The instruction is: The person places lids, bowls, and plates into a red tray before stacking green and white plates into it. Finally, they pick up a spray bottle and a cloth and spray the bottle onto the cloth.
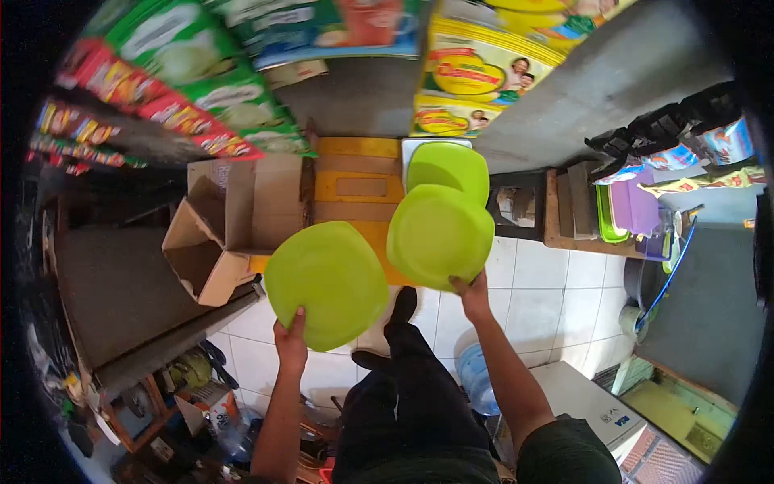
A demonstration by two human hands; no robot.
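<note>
My left hand (291,340) grips the near edge of a lime-green plate (326,282), with the thumb on its upper face. In my right hand (472,295) is a second green plate (439,238), pinched at its lower right rim. Behind that one, a third green plate (447,165) rests on a white surface at the far side, partly covered by the right-hand plate in this view. The two held plates are side by side, apart, in front of my body.
Open cardboard boxes (218,226) stand at the left beside a yellow wooden surface (359,165). Strips of sachets (463,77) hang overhead. A shelf (568,230) with plastic trays is at the right. Below are white floor tiles (536,270), a blue water jug (477,379) and a white cabinet (576,395).
</note>
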